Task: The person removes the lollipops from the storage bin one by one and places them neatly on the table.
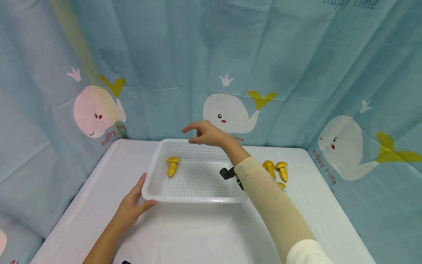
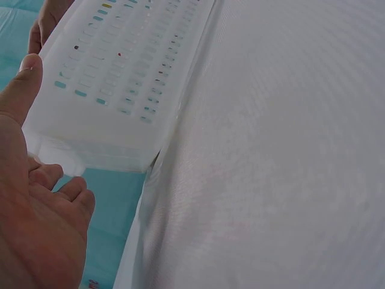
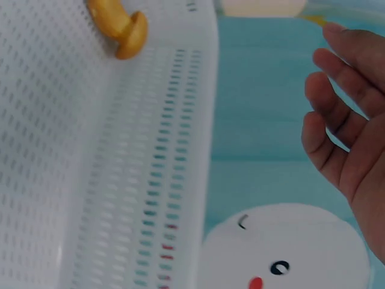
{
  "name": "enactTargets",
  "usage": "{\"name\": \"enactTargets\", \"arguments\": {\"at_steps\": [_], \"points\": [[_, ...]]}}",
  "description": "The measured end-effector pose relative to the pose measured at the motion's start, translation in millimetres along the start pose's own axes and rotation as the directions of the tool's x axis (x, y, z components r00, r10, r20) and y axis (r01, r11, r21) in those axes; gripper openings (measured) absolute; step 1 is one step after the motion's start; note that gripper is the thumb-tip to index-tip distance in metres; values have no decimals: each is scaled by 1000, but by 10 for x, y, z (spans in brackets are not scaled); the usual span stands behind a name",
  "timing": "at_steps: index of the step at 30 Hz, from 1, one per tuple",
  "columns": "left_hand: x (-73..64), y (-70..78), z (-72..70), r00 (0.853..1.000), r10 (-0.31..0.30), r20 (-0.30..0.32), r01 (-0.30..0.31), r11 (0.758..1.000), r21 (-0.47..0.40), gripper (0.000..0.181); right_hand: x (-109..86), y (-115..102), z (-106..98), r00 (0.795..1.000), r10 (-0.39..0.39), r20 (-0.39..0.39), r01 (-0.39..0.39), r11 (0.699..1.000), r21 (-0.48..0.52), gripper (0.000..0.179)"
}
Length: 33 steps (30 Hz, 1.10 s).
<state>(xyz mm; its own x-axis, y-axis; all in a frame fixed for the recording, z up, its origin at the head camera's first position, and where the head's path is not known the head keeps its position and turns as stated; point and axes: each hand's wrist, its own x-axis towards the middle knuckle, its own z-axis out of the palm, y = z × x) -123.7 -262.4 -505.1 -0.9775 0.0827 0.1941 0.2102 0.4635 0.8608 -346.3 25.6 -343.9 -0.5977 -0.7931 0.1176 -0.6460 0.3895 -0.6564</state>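
A white plastic basket [image 1: 194, 200] with slotted walls stands on the table. One yellow mushroom [image 1: 172, 167] lies inside it toward the left; the right wrist view also has this mushroom [image 3: 120, 27] near the basket wall. My left hand [image 1: 132, 205] holds the near left corner, its thumb at the front rim and its fingers along the left side. In the left wrist view the thumb [image 2: 27, 84] lies against the rim with curled fingers below. My right hand [image 1: 207, 134] hovers over the far rim, fingers loosely bent, holding nothing.
Right of the basket lie three yellow mushrooms [image 1: 282, 171], partly hidden behind my right sleeve [image 1: 273, 205]. A white cloth covers the table [image 1: 197, 234]. Blue curtains [image 1: 158, 73] printed with whales hang close behind and at both sides.
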Motion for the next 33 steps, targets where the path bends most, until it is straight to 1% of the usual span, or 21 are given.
{"name": "enactTargets", "arguments": {"at_steps": [4,8,12,16,22,25,30,33], "points": [[22,-3,16,1000,6,-13,-6,999,39,101,120,114,185,1000,0,13,0,999,33,37],[49,-17,27,1000,13,-12,-12,999,47,102,224,223,360,1000,13,20,-14,999,46,36],[52,-29,20,1000,-13,-14,14,998,63,103,330,322,522,999,31,33,-32,999,42,36],[25,-38,-6,999,-27,-19,28,997,71,104,433,395,689,995,63,74,-67,996,54,40],[4,-36,-20,1000,-8,-24,10,997,72,104,516,465,884,981,129,142,-144,985,97,43],[-5,-26,-23,1000,-14,-21,16,998,58,104,535,488,955,973,159,168,-178,978,107,43],[-5,-25,-16,1000,-26,-11,27,999,35,104,553,555,1060,957,220,187,-242,965,104,44],[1,-26,-10,1000,-25,-9,26,999,36,103,570,598,1120,948,255,189,-278,955,104,43]]}}
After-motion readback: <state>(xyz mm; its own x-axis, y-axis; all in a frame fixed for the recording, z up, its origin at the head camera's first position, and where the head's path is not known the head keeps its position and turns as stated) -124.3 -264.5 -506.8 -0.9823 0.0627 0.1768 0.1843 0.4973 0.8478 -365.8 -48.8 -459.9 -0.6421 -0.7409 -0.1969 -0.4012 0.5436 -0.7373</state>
